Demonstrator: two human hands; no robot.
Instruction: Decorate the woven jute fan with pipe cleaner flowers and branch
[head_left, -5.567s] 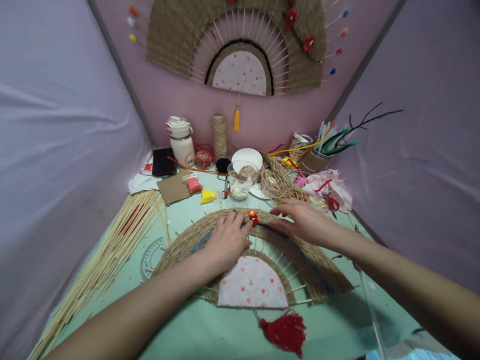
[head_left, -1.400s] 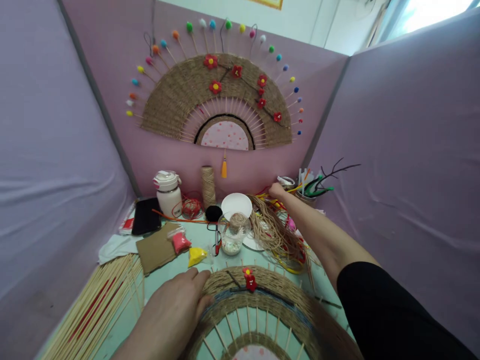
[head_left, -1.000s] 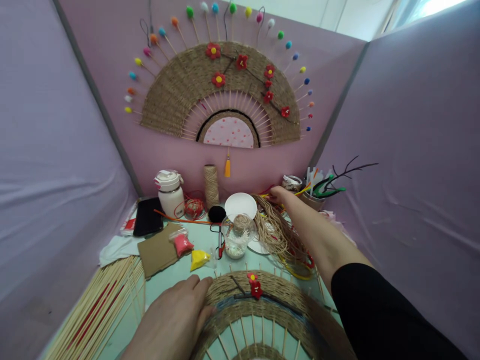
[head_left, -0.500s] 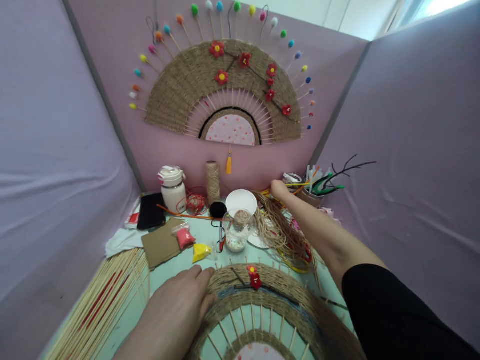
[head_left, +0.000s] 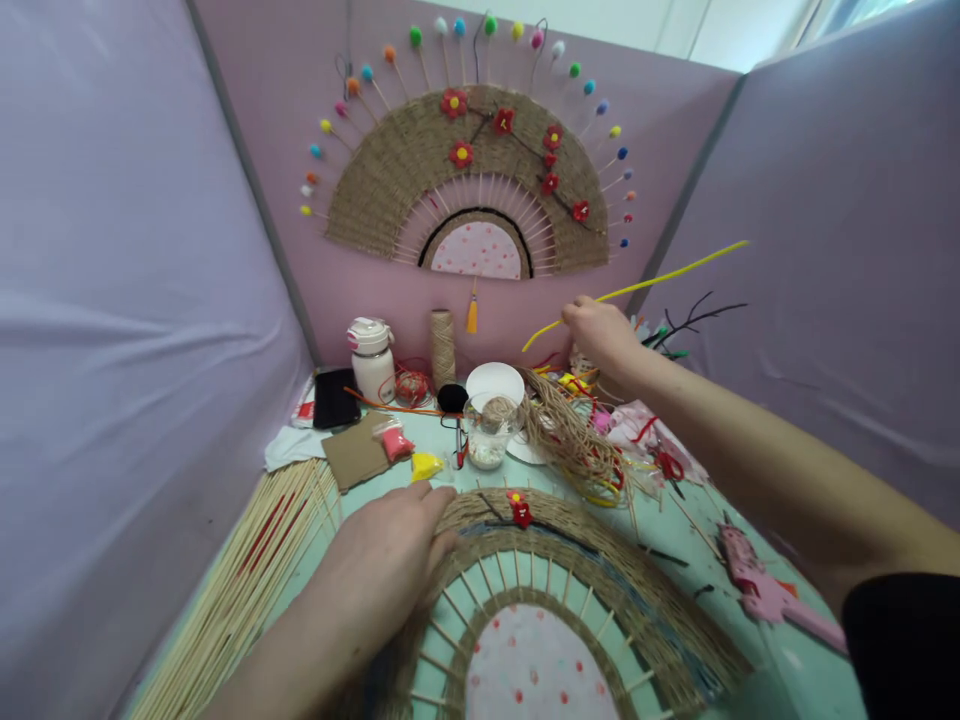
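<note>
Right hand (head_left: 604,335) pinches yellow pipe cleaner (head_left: 675,273), slanting up-right, beyond lower fan (head_left: 544,630); left hand (head_left: 382,545), half-open, rests on fan's left edge.

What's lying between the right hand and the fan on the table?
In the head view, mainly a tangled bundle of beige cord lies between the raised right hand and the fan.
</note>
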